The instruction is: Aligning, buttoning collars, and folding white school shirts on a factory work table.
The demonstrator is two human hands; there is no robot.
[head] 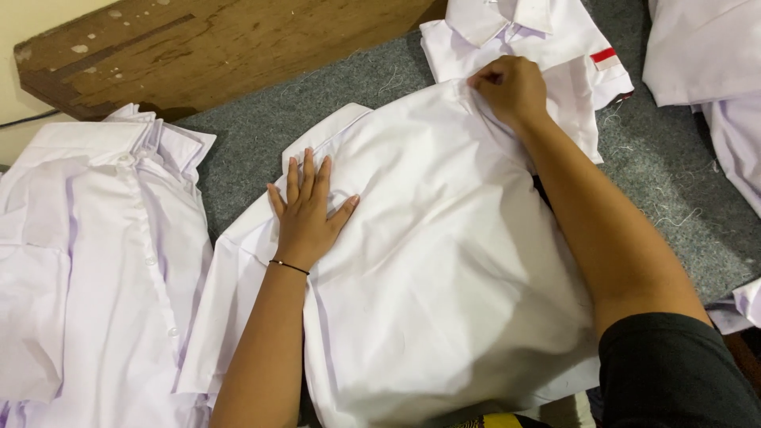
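Two hands work a white shirt point(444, 261) on grey felt point(261, 135): left point(305, 214) spread flat, right point(511, 87) pinching fabric.

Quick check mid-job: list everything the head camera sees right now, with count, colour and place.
shirt being handled: 1, white, centre, spread on the grey surface
button-up shirt: 1, white, left, lying front up, collar at top
folded shirt with red sleeve patch: 1, white, top centre-right
more white garments: number unclear, white, right edge
grey felt-like surface: 1, grey, under everything, loose threads on it
wooden board: 1, brown, worn, top left
bracelet: 1, thin, dark, on the left wrist
dark sleeve: 1, black, right upper arm, bottom right
left hand: flat, fingers spread, pressing the shirt
right hand: pinching the shirt's top edge
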